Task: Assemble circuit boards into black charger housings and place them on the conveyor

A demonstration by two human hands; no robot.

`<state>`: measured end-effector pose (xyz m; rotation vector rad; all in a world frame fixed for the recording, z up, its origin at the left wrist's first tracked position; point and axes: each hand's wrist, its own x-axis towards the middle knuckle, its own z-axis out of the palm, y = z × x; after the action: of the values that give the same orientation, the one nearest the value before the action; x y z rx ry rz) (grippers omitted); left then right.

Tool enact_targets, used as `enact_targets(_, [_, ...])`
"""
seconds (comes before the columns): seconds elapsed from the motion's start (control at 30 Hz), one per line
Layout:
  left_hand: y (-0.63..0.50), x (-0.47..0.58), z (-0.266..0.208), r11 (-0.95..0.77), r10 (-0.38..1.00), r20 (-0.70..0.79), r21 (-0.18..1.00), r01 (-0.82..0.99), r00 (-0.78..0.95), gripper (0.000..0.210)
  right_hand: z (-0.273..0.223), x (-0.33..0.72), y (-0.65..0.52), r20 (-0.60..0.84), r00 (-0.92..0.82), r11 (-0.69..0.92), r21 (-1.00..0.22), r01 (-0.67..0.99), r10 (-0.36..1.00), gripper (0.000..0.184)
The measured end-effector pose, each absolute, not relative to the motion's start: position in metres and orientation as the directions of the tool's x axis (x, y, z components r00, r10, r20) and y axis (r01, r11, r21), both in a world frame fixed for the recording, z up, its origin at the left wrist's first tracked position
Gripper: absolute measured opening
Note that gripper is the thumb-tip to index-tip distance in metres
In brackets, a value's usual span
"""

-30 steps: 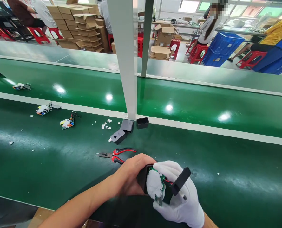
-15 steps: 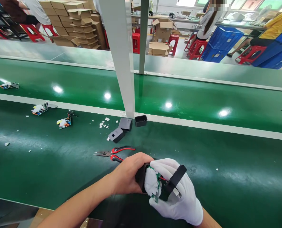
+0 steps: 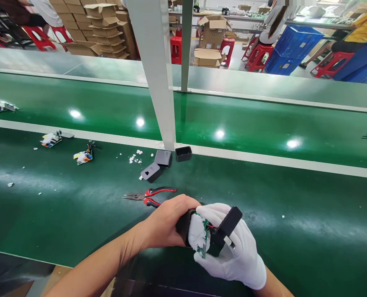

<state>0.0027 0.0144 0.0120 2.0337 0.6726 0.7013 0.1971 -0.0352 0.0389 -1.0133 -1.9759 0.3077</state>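
My left hand (image 3: 167, 220), bare, is wrapped round a black plastic adapter housing (image 3: 183, 227). From its open end sticks a green circuit board (image 3: 205, 237) covered with a white lumpy filler (image 3: 197, 233). My right hand (image 3: 233, 251), in a white glove, pinches the board's edges between fingers and thumb. A black end cap (image 3: 229, 222) with metal prongs lies against the gloved fingers, joined to the board by a red wire (image 3: 212, 226). Just beyond my left hand, red-and-black long-nose pliers (image 3: 144, 196) lie with the handles spread.
Dark empty cases (image 3: 151, 171) and an open black shell (image 3: 183, 154) lie near a white post (image 3: 158, 74). White crumbs (image 3: 136, 156) are scattered beside them. Stripped boards (image 3: 83, 156) lie to the left. Behind runs a green belt (image 3: 248, 119); people sit on red stools (image 3: 259, 57) beyond.
The board on the far belt at left has shifted left, and a piece at the right edge has come further into view. The end cap has turned slightly; both hands keep their hold.
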Motion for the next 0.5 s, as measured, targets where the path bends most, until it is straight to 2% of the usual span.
enact_targets(0.33, [0.0154,0.003,0.0096,-0.484,0.673,0.241,0.859,0.169,0.699,0.046,0.0339,0.1967,-0.0364,0.609,-0.284,0.644,-0.522,0.559,0.74,0.056])
enact_targets(0.5, [0.0139,0.0018,0.0106,-0.427,0.699,0.159,0.875,0.229,0.697,0.048,0.0362,0.1972,-0.0366,0.578,-0.282,0.623,-0.561,0.545,0.766,0.051])
